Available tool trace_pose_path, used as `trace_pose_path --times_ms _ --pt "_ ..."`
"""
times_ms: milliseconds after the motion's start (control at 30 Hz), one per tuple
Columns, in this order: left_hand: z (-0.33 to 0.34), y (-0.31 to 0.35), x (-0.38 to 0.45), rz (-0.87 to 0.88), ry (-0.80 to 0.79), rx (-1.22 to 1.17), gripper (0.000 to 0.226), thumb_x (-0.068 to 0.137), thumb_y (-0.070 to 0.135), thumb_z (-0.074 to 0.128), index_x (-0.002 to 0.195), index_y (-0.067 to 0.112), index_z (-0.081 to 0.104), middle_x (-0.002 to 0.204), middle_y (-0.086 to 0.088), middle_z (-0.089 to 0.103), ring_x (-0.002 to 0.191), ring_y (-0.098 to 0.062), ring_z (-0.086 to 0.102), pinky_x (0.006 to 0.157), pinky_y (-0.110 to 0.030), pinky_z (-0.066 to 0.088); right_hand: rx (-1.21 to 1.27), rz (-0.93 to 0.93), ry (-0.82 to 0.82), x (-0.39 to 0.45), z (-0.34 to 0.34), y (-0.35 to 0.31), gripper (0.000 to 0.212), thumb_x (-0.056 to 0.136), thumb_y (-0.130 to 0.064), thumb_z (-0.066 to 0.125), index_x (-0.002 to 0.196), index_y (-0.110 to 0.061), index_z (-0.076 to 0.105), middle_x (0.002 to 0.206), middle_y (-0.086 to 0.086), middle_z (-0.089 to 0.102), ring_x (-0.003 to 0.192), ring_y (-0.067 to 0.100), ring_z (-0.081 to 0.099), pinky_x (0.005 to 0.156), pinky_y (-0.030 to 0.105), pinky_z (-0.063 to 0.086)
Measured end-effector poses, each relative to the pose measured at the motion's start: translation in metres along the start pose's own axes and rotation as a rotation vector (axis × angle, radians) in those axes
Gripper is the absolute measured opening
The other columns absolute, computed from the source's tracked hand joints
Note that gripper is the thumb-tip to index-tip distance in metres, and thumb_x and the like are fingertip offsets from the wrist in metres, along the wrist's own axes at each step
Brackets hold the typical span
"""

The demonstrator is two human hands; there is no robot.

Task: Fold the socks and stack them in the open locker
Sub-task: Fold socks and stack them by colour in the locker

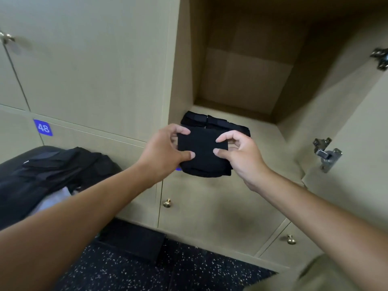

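Observation:
A folded black sock point(202, 153) is held in the air just in front of the open locker point(262, 135). My left hand point(165, 150) pinches its left edge between thumb and fingers. My right hand point(237, 152) pinches its right edge the same way. Behind the held sock, a low stack of folded black socks point(214, 121) lies on the locker floor near the front left corner. More black socks point(60, 164) lie in a loose heap on a dark bag at the left.
The locker door point(357, 143) stands open at the right, with metal hinges point(326, 154) on its inner face. Closed lockers with brass knobs point(167, 203) lie below and to the left; one carries a blue tag reading 48 point(43, 127). Dark speckled floor point(147, 269) is underfoot.

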State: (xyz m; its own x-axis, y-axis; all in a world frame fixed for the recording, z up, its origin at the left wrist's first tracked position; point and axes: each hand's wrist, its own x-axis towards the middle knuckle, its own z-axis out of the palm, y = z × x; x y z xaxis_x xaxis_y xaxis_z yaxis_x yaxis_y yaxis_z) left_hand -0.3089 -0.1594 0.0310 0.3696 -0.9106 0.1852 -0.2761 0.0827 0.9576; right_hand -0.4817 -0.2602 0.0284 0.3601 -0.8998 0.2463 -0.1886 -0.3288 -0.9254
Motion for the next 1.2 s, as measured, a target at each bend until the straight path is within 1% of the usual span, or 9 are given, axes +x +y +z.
trace_pose_path --times_ms 67,167,300,433,600,700,867,933,1200 --pt "0.004 -0.002 0.003 -0.025 -0.033 0.031 0.047 0.083 0.004 0.081 0.123 0.019 0.061 0.093 0.003 0.069 0.071 -0.027 0.070 0.063 -0.028 0.060 -0.073 -0.007 0.024 0.006 -0.011 0.007 0.027 0.084 0.000 0.074 0.090 -0.027 0.072 0.104 -0.009 0.071 0.094 0.007 0.066 0.070 0.011 0.050" --pt "0.007 -0.010 0.008 -0.003 -0.052 0.088 0.046 0.085 0.018 0.083 0.125 0.024 0.060 0.121 0.008 0.062 0.077 -0.014 0.066 0.057 -0.016 0.050 -0.143 0.023 0.096 0.019 -0.031 0.022 0.030 0.083 -0.002 0.074 0.089 -0.032 0.074 0.106 -0.006 0.073 0.099 0.021 0.067 0.086 0.032 0.054" --pt "0.005 -0.020 0.008 0.015 -0.062 0.237 0.045 0.085 0.030 0.082 0.124 0.030 0.060 0.120 0.011 0.064 0.088 -0.012 0.068 0.069 -0.021 0.045 -0.107 0.100 0.179 0.032 -0.062 0.038 0.031 0.084 0.000 0.076 0.098 -0.027 0.074 0.113 0.002 0.071 0.095 0.015 0.067 0.076 0.017 0.052" --pt "0.001 -0.025 0.006 0.042 -0.081 0.329 0.038 0.087 0.032 0.080 0.120 0.030 0.062 0.121 0.015 0.062 0.087 -0.008 0.064 0.070 -0.016 0.042 -0.141 0.156 0.238 0.038 -0.085 0.052 0.035 0.082 -0.002 0.079 0.112 -0.018 0.073 0.114 0.005 0.071 0.100 0.022 0.067 0.082 0.026 0.053" --pt "-0.003 -0.025 0.003 0.065 -0.124 0.418 0.031 0.088 0.033 0.078 0.115 0.031 0.063 0.119 0.017 0.061 0.085 -0.005 0.064 0.067 -0.010 0.038 -0.580 0.209 0.253 0.043 -0.092 0.065 0.042 0.080 -0.017 0.083 0.118 -0.026 0.068 0.126 0.003 0.063 0.118 0.025 0.058 0.091 0.030 0.045" --pt "-0.004 -0.025 0.003 0.075 -0.136 0.453 0.027 0.088 0.034 0.077 0.112 0.032 0.064 0.114 0.017 0.064 0.081 -0.004 0.063 0.065 -0.009 0.036 -0.836 0.094 0.228 0.036 -0.090 0.057 0.036 0.088 -0.020 0.075 0.122 -0.025 0.067 0.132 0.003 0.055 0.132 0.025 0.042 0.099 0.031 0.038" --pt "-0.002 -0.026 0.004 0.069 -0.159 0.463 0.018 0.089 0.033 0.075 0.103 0.034 0.065 0.099 0.015 0.071 0.088 -0.003 0.063 0.067 -0.014 0.039 -0.875 -0.005 0.026 0.020 -0.074 0.043 0.012 0.091 -0.036 0.067 0.100 -0.030 0.072 0.104 -0.011 0.072 0.103 0.016 0.064 0.087 0.034 0.053" --pt "-0.002 -0.027 0.003 0.082 -0.184 0.471 0.017 0.089 0.034 0.075 0.103 0.035 0.064 0.095 0.015 0.073 0.090 -0.004 0.065 0.071 -0.017 0.043 -0.973 -0.011 -0.021 0.013 -0.066 0.042 0.023 0.090 -0.049 0.059 0.102 -0.032 0.070 0.105 -0.012 0.071 0.104 0.018 0.064 0.086 0.035 0.053" --pt "-0.008 -0.027 -0.001 0.097 -0.217 0.462 0.015 0.090 0.035 0.074 0.099 0.038 0.063 0.090 0.017 0.073 0.086 -0.007 0.066 0.074 -0.025 0.050 -1.254 0.135 -0.114 -0.001 -0.066 0.056 0.070 0.094 -0.074 0.032 0.148 -0.029 0.039 0.145 0.008 0.046 0.131 0.032 0.044 0.104 0.044 0.041"
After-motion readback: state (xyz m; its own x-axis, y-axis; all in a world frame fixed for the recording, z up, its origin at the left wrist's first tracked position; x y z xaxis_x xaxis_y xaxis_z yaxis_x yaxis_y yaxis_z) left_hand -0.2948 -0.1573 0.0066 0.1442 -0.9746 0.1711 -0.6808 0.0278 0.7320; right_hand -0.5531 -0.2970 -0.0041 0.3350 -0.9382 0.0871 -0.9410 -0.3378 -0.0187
